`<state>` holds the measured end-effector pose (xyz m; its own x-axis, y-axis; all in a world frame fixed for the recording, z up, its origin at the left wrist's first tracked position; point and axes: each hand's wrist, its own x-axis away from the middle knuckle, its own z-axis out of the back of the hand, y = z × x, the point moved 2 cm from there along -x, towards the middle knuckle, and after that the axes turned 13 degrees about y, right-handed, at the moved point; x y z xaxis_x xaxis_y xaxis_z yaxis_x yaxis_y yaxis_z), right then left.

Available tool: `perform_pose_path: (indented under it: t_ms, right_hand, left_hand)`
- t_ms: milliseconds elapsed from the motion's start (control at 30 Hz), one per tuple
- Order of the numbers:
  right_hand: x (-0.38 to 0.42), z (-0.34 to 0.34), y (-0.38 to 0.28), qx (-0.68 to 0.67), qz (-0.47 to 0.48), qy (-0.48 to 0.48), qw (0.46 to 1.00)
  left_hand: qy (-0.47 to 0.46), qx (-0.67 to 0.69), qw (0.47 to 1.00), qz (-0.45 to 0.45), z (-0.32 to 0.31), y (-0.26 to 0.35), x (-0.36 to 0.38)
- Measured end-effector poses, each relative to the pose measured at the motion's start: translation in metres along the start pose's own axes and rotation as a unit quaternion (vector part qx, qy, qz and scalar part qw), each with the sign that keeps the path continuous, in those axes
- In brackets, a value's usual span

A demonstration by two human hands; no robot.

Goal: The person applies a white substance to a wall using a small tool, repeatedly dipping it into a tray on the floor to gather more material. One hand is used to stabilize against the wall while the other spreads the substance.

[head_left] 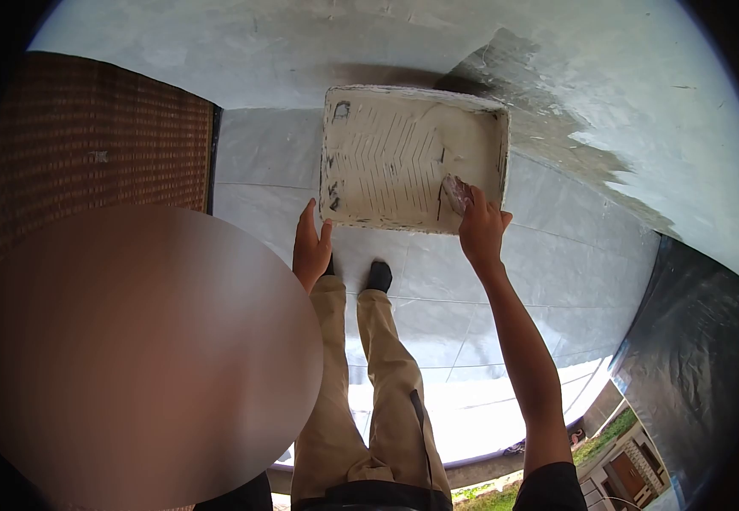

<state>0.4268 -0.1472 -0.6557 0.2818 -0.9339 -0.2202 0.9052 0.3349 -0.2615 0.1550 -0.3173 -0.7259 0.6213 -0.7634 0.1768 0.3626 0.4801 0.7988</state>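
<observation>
A paint tray [386, 162] coated with off-white paint, with ridges across its middle, is in front of me at the upper centre. My right hand [482, 223] is closed around a paint-smeared brush [456, 192], whose head lies over the tray's lower right part. At the tray's lower left corner, my left hand [310, 247] has its thumb and fingers apart, at or very near the rim; whether it bears the tray's weight cannot be made out.
A pale wall [301, 60] with a darker grey patch rises beyond the tray. Woven brown matting [114, 145] is at the left. Grey tiles [437, 272] lie underfoot. Dark sheeting [684, 349] hangs at the right. A blurred round area hides the lower left.
</observation>
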Motion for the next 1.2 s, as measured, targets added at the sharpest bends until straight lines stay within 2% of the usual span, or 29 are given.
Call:
perform_pose_path:
  t_ms: [467, 533, 733, 933, 1200]
  right_hand:
    - [0.007, 0.027, 0.003, -0.044, 0.119, -0.052, 0.991]
    - [0.002, 0.026, 0.003, -0.057, 0.148, -0.108, 0.981]
    - [-0.022, 0.018, -0.012, -0.071, 0.214, -0.172, 0.959]
    - [-0.035, 0.013, -0.019, -0.051, 0.235, -0.226, 0.944]
    - [-0.044, 0.024, -0.008, -0.022, 0.238, -0.236, 0.942]
  left_hand:
    - [-0.007, 0.012, 1.000, 0.015, -0.002, -0.010, 0.007]
    - [-0.006, 0.008, 1.000, 0.016, -0.001, -0.010, 0.007]
    - [-0.007, 0.010, 1.000, 0.019, -0.001, -0.007, 0.008]
    - [-0.008, 0.005, 1.000, 0.022, 0.002, -0.008, 0.011]
    - [-0.006, -0.008, 1.000, 0.027, 0.009, -0.014, 0.016]
